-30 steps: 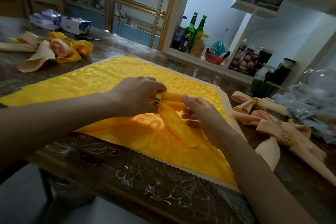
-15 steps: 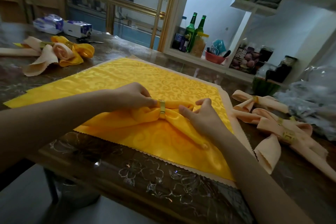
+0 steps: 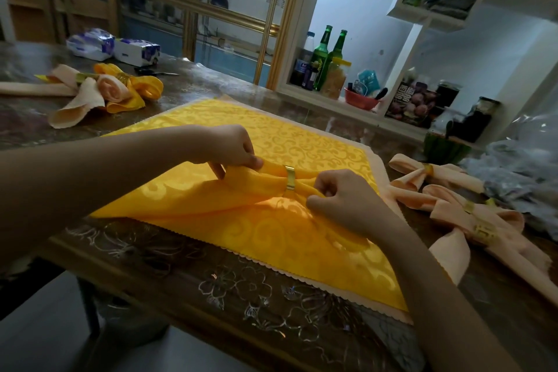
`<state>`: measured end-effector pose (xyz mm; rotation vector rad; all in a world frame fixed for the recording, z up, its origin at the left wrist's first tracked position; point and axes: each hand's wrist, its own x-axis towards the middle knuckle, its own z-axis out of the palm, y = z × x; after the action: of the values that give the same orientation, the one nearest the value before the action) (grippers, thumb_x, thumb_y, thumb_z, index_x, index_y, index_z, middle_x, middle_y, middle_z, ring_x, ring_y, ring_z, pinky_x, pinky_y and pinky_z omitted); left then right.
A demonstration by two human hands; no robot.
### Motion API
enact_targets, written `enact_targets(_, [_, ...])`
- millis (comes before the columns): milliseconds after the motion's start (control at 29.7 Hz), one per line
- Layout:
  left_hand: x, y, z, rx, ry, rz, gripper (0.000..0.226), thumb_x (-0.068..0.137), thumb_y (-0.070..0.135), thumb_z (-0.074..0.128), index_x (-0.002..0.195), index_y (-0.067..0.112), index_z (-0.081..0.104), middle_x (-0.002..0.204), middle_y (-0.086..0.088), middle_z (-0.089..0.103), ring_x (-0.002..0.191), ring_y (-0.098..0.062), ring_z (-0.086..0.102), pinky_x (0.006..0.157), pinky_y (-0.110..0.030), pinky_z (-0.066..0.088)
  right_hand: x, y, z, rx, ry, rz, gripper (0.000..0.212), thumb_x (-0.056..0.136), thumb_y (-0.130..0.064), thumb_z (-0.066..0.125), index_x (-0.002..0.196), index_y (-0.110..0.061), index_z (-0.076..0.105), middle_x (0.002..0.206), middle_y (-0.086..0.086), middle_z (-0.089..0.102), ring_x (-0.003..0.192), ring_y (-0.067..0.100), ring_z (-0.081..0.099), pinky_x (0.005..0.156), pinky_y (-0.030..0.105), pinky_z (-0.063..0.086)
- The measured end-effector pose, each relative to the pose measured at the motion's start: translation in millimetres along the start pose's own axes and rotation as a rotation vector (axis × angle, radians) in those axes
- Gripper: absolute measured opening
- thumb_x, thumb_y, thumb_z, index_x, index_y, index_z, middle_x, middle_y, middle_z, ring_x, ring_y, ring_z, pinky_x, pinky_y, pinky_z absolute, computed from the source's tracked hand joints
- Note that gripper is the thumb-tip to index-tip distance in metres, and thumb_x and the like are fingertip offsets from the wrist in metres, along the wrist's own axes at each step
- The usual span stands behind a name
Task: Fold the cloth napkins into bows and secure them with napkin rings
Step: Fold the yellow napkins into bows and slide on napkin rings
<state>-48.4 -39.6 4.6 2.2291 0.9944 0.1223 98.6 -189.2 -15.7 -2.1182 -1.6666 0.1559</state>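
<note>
Both hands had drawn apart — my left hand (image 3: pixel 235 149) pinched the bow's left loop, my right hand (image 3: pixel 344 199) pinched the right. Between them the gold napkin ring (image 3: pixel 290 177) cinched the folded yellow napkin (image 3: pixel 211 198), lying on a second napkin (image 3: pixel 302 136) spread flat — only shaping seemed left.

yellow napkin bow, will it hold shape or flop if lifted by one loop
Likely floppy: the yellow napkin bow drapes softly where the left hand and right hand pinch it. Its sheen suggests it may slip through the gold ring.
</note>
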Motion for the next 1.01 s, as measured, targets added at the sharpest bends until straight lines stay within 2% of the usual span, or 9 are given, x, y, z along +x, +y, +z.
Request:
enact_targets(270, [-2.8, -1.7, 0.7, -0.079, 0.018, -0.147, 0.027, 0.096, 0.029, 0.049, 0.105, 0.005, 0.055, 0.087, -0.008, 0.055, 0.071, -0.019, 0.056, 0.056, -0.026, 0.050, -6.7, -3.7, 1.4, 0.055, -0.224, -0.068, 0.017, 0.078, -0.011, 0.063, 0.069, -0.011, 0.048, 0.067, 0.006, 0.039, 0.062, 0.015, 0.035, 0.058, 0.032, 0.029])
enact_targets(371, [-5.7, -5.0, 9.1, -0.441, 0.060, -0.273, 0.021, 0.096, 0.027, 0.050, 0.088, 0.007, 0.049, 0.083, -0.010, 0.051, 0.068, -0.019, 0.051, 0.059, -0.027, 0.044, -7.4, -7.4, 18.0, 0.042, -0.201, -0.103, 0.026, 0.080, -0.011, 0.060, 0.065, -0.016, 0.039, 0.065, 0.002, 0.037, 0.060, 0.012, 0.033, 0.056, 0.033, 0.027])
enact_targets(472, [-17.8, -1.6, 17.6, -0.782, -0.037, -0.324, 0.035, 0.093, 0.040, 0.052, 0.088, 0.005, 0.049, 0.083, -0.012, 0.057, 0.070, -0.023, 0.056, 0.061, -0.032, 0.047, -7.7, -10.5, 32.1, 0.036, -0.160, -0.165, 0.027, 0.083, -0.016, 0.059, 0.064, -0.016, 0.039, 0.063, 0.000, 0.038, 0.057, 0.011, 0.033, 0.056, 0.034, 0.028])
enact_targets(573, [-28.0, 6.5, 23.5, -0.634, -0.060, -0.290, 0.040, 0.082, 0.041, 0.067, 0.098, 0.007, 0.055, 0.089, -0.009, 0.061, 0.076, -0.022, 0.060, 0.065, -0.033, 0.051, -4.5, -6.8, 16.8, 0.099, -0.217, -0.089, 0.040, 0.089, -0.042, 0.056, 0.068, -0.008, 0.056, 0.062, 0.001, 0.048, 0.054, 0.009, 0.041, 0.055, 0.028, 0.034])
enact_targets(640, [-28.7, 5.5, 28.6, -0.505, -0.014, -0.269, 0.055, 0.078, 0.033, 0.074, 0.122, 0.009, 0.051, 0.099, -0.008, 0.056, 0.083, -0.021, 0.055, 0.074, -0.034, 0.049, -0.1, 4.9, 4.6, 0.184, -0.023, -0.003, 0.048, 0.089, -0.050, 0.051, 0.075, -0.006, 0.065, 0.069, 0.004, 0.059, 0.057, 0.013, 0.049, 0.059, 0.029, 0.041])
enact_targets(708, [-25.0, 3.3, 27.6, -0.468, 0.014, -0.233, 0.066, 0.078, 0.027, 0.074, 0.135, 0.015, 0.042, 0.114, -0.008, 0.052, 0.087, -0.019, 0.049, 0.076, -0.032, 0.046, 5.8, 14.6, -0.3, 0.188, 0.195, 0.023, 0.033, 0.088, -0.047, 0.053, 0.094, -0.017, 0.066, 0.090, -0.004, 0.063, 0.074, 0.003, 0.055, 0.069, 0.024, 0.046])
enact_targets(809, [-22.9, -2.4, 26.9, -0.458, 0.019, -0.131, 0.060, 0.078, 0.030, 0.073, 0.131, 0.022, 0.046, 0.107, 0.001, 0.051, 0.089, -0.014, 0.052, 0.072, -0.026, 0.048, 10.8, 11.3, 5.5, 0.215, -0.122, 0.072, 0.042, 0.091, -0.047, 0.050, 0.128, -0.028, 0.052, 0.117, -0.012, 0.053, 0.100, 0.000, 0.052, 0.088, 0.020, 0.045])
enact_targets(876, [-22.7, -5.5, 27.8, -0.439, 0.009, -0.069, 0.050, 0.077, 0.033, 0.074, 0.122, 0.022, 0.053, 0.099, 0.003, 0.055, 0.086, -0.011, 0.057, 0.065, -0.022, 0.050, 8.9, 4.4, 6.0, 0.243, -0.251, 0.061, 0.038, 0.092, -0.044, 0.051, 0.126, -0.028, 0.052, 0.118, -0.011, 0.055, 0.103, 0.006, 0.054, 0.093, 0.027, 0.047])
enact_targets(1011, [-22.8, -6.4, 29.4, -0.434, -0.024, -0.035, 0.036, 0.079, 0.034, 0.072, 0.111, 0.027, 0.058, 0.101, 0.002, 0.059, 0.088, -0.012, 0.060, 0.063, -0.021, 0.052, 6.9, 0.8, 4.0, 0.203, -0.228, -0.027, 0.039, 0.082, -0.037, 0.068, 0.117, -0.028, 0.056, 0.109, -0.010, 0.057, 0.098, 0.006, 0.056, 0.089, 0.032, 0.051])
